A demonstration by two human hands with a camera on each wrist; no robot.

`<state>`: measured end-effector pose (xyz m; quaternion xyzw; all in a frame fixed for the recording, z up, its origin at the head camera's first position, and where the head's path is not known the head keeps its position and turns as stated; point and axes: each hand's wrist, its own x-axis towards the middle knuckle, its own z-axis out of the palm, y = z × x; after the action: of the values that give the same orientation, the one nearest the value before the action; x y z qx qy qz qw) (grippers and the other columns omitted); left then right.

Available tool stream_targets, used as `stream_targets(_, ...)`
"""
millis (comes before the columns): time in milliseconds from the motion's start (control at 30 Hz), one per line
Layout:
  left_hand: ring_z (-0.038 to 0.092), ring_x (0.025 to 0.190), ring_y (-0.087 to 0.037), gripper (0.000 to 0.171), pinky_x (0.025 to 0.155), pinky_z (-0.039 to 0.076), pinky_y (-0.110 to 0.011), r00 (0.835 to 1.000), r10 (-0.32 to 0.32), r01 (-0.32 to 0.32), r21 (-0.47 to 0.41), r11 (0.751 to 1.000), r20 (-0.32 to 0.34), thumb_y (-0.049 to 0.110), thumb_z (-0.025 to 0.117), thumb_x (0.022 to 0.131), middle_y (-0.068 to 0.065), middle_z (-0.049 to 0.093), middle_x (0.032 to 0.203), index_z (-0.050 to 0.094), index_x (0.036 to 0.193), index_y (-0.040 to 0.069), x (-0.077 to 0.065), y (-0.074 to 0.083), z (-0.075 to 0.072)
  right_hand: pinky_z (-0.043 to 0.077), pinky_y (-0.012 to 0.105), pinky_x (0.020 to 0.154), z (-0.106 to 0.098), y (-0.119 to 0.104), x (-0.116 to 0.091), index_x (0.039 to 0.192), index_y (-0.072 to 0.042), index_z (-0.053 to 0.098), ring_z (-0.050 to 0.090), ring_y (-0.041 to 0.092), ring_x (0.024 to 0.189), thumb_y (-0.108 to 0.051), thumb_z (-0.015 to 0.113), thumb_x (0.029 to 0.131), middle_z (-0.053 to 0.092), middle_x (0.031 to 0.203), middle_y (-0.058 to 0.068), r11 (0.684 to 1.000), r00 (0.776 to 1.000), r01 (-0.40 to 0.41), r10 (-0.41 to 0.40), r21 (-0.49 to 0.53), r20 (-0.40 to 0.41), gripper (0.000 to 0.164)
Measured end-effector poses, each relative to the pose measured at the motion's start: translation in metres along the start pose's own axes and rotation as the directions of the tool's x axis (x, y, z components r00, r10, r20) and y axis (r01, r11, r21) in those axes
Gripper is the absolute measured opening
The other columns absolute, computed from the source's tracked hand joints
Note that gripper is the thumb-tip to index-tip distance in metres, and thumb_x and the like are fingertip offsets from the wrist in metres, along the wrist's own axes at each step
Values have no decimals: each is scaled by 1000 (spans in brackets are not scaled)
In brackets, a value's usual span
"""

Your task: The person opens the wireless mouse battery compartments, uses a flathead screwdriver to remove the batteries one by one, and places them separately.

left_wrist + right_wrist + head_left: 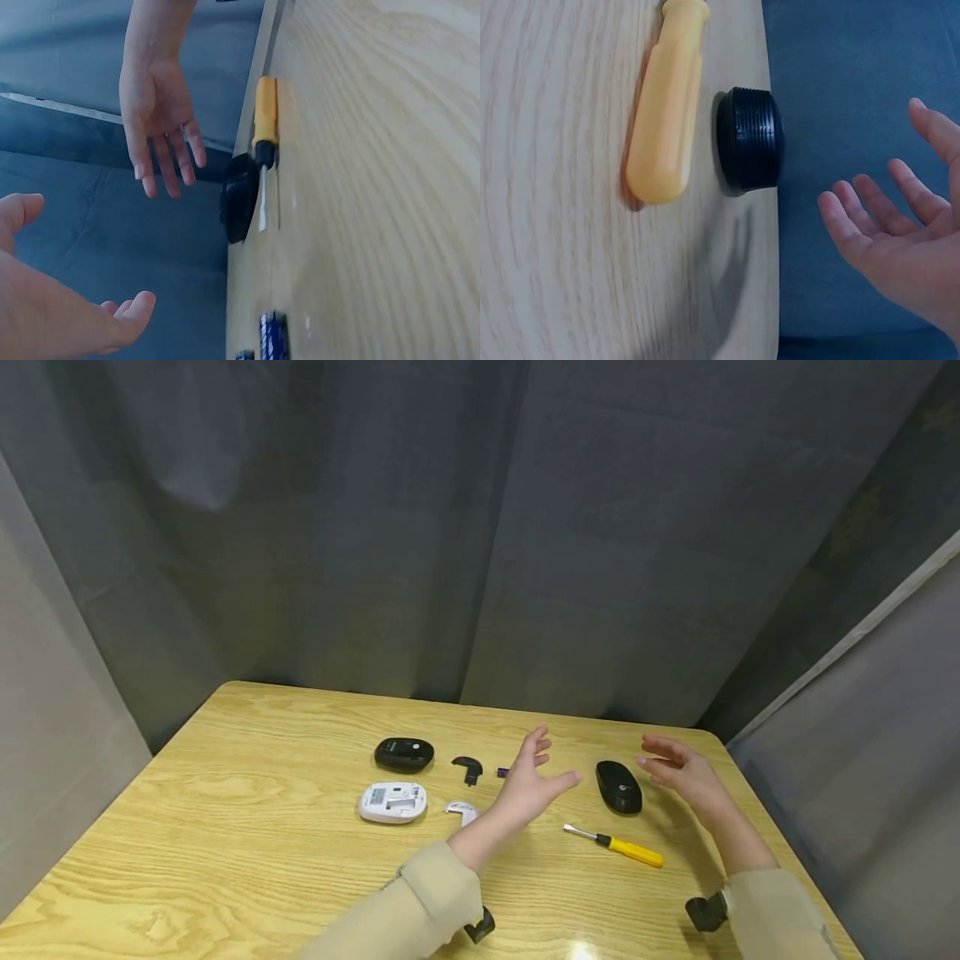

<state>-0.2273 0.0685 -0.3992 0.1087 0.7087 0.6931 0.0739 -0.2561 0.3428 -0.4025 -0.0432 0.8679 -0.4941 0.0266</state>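
Both hands are raised over the table with nothing in them. My left hand (527, 789), fingers spread and thumb out, hovers near the batteries (274, 337), which it partly covers in the head view. On the right, my right hand (688, 779) is held in the air beside a black computer mouse (619, 788), its fingers apart and slightly bent. A screwdriver (633, 852) with a yellow handle lies between the hands, nearer the front, its tip pointing left. In the right wrist view, the mouse (750, 139) rests on the wood, apart from the fingers (847, 217).
At left, a white mouse (393, 802) lies underside up, its battery slot exposed. Behind it sits another black mouse (404, 754). A black battery cover (469, 768) and a white cover (461, 811) lie beside them. A dark curtain (480, 527) hangs behind the table (225, 860).
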Motion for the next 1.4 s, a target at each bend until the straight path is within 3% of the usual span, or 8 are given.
stream_targets(100, 35, 133, -29, 79, 101, 41, -47, 999, -32, 33, -14, 999, 15, 27, 72, 83, -3, 38, 144, 26, 147, 24, 2, -4, 9, 50, 27, 89, -1, 5, 2, 145, -2, 30, 53, -6, 101, -36, 59, 93, 36, 144, 23, 1000, 1000, -3, 3, -9, 19, 69)
stream_targets(200, 36, 132, -31, 80, 101, 41, -48, 998, -62, 62, -34, 997, 20, 25, 72, 82, -5, 39, 143, 26, 147, 20, 5, -8, 18, 48, 38, 95, -1, 10, 5, 145, -1, 30, 55, 15, 113, -37, 59, 92, 36, 144, 25, 1000, 999, -15, 16, -15, 36, 70)
stream_targets(267, 36, 131, -31, 81, 101, 41, -48, 996, -84, 85, -51, 995, 18, 25, 73, 82, -6, 39, 143, 26, 147, 18, 7, -10, 23, 46, 42, 97, 0, 12, 8, 144, 0, 30, 50, 29, 120, -39, 59, 92, 36, 144, 26, 999, 998, -30, 30, -16, 47, 71)
stream_targets(367, 37, 131, -32, 81, 100, 41, -49, 993, -119, 120, -79, 990, 18, 24, 75, 80, -8, 40, 142, 28, 146, 18, 10, -13, 28, 45, 43, 98, 2, 17, 11, 144, 1, 30, 44, 38, 125, -40, 59, 91, 36, 144, 27, 998, 996, -58, 59, -18, 60, 73)
stream_targets(667, 37, 132, -33, 79, 102, 39, -49, 984, -174, 176, -85, 981, 34, 22, 75, 80, -9, 41, 142, 31, 145, 19, 20, -25, 43, 44, 49, 97, 6, 25, 17, 143, 6, 29, 47, 38, 122, -34, 57, 94, 37, 141, 30, 991, 986, -133, 132, -3, 101, 69)
stream_targets(933, 37, 131, -37, 78, 102, 38, -51, 976, -211, 216, -89, 972, 58, 18, 75, 80, -16, 38, 143, 31, 144, 12, 25, -36, 53, 52, 40, 89, 13, 37, 26, 140, 10, 32, 56, 25, 110, -35, 59, 92, 41, 138, 31, 981, 973, -188, 193, -53, 127, 71)
stream_targets(1167, 39, 129, -37, 80, 103, 35, -52, 964, -257, 264, -116, 957, 75, 18, 75, 79, -17, 37, 144, 29, 145, 10, 28, -46, 55, 49, 44, 92, 19, 39, 29, 140, 8, 34, 48, 38, 121, -32, 58, 93, 37, 141, 31, 969, 967, -225, 236, -105, 100, 66)
stream_targets(1400, 37, 132, -37, 81, 106, 33, -51, 952, -287, 300, -153, 941, 104, 12, 75, 78, -19, 35, 146, 29, 144, 6, 30, -53, 55, 49, 46, 91, 21, 36, 28, 139, 8, 37, 47, 37, 120, -28, 60, 93, 37, 141, 31, 969, 967, -223, 233, -103, 104, 63)
